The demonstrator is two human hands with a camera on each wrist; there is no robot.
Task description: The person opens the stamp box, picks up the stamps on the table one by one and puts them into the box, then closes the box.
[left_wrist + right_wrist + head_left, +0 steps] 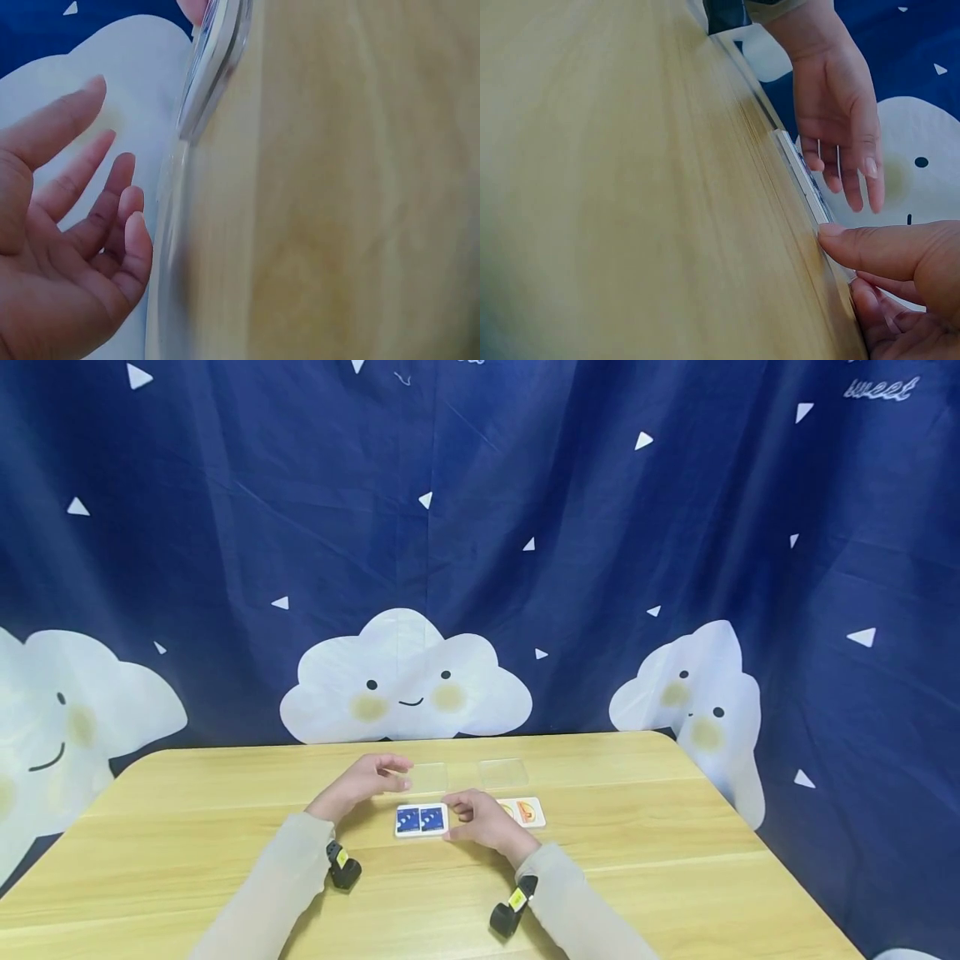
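Note:
A flat white case [421,820] lies on the table, showing two dark blue squares with pale curved marks. My right hand [487,821] pinches its right end; in the right wrist view the thumb [870,247] presses on the near edge of the case [802,176]. My left hand [369,779] hovers beyond the case's left end, holding nothing. Its fingers are loosely bent in the left wrist view [82,217], apart from the case [214,67]. Close to those fingertips lies a clear rectangular plastic piece [428,777].
Behind my right hand sits a second white case [531,812] with orange and yellow pictures, partly hidden. Another clear plastic piece [503,773] lies farther back on the wooden table [645,877]. A dark blue curtain [585,568] with white clouds hangs behind the table.

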